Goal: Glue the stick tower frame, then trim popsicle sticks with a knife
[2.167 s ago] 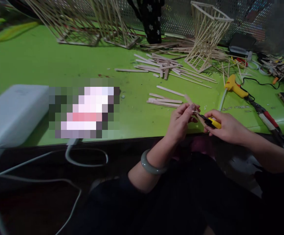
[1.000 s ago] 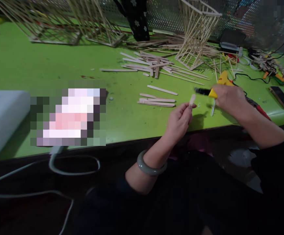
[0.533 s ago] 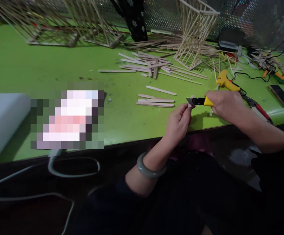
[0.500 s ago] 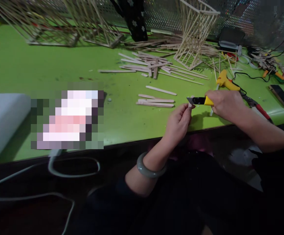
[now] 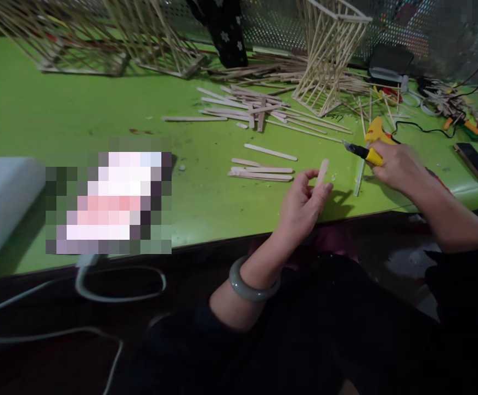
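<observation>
Between thumb and fingers, my left hand (image 5: 302,206) pinches a short wooden craft stick (image 5: 323,173) that points upward. My right hand (image 5: 397,164) is wrapped around a yellow and black utility knife (image 5: 364,152), its blade pointing left, away from the stick. Just behind the right hand lies a yellow glue gun (image 5: 375,130), with a clear glue stick (image 5: 359,178) below it. Left of my left hand, several craft sticks (image 5: 263,171) lie on the green table. Tiny shavings (image 5: 333,177) show near the held stick.
Loose craft sticks (image 5: 239,104) and thin rods are heaped behind. A twisted stick tower (image 5: 325,66) stands at the back, other stick frames (image 5: 86,68) at the back left. A phone (image 5: 474,161) lies at right, a blurred-out device (image 5: 115,197) at left, and a white box (image 5: 6,203) beyond it.
The knife in my right hand has moved off the craft stick, up and to the right. My left hand has stayed in place, with more of the stick showing above its fingers.
</observation>
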### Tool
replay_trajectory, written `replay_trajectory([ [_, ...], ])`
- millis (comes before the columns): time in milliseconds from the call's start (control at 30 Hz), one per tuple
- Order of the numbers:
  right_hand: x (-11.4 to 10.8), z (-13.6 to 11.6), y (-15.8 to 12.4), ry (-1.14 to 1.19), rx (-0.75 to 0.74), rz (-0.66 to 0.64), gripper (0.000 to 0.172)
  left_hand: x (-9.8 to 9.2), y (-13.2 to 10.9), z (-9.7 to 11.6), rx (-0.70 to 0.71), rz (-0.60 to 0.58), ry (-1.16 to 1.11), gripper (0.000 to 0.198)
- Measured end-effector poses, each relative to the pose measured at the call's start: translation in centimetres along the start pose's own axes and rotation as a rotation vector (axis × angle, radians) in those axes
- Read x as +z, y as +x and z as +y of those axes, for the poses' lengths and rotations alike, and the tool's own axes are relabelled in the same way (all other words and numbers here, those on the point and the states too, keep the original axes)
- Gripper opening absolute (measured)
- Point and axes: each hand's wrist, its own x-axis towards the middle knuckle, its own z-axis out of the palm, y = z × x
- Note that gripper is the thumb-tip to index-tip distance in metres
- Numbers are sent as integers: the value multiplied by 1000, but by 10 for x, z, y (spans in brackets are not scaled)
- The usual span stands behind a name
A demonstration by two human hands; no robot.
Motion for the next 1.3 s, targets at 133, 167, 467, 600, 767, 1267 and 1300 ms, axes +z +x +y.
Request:
replay_trajectory([
  [133, -5, -33, -18, -212, 5, -89, 30, 0, 1, 1, -40, 14, -24, 24],
  [167, -6, -42, -21, -233, -15, -134, 31, 0, 1, 2, -44, 15, -36, 21],
  [467, -3, -65, -21, -365, -123, -214, 30, -1, -1, -2, 54, 21, 88, 25],
  [600, -2, -50, -14, -415, -67, -170, 26, -1, -2, -1, 48, -21, 92, 15],
  [767, -2, -45, -15, -358, -10, -159, 28, 0, -1, 1, -32, 4, -2, 17],
  [1267, 11, -58, -11, -395, -134, -117, 30, 3, 5, 5, -91, 39, -49, 17],
  [1300, 13, -58, -10, -396, -133, -105, 30, 3, 7, 6, -110, 50, -48, 18],
])
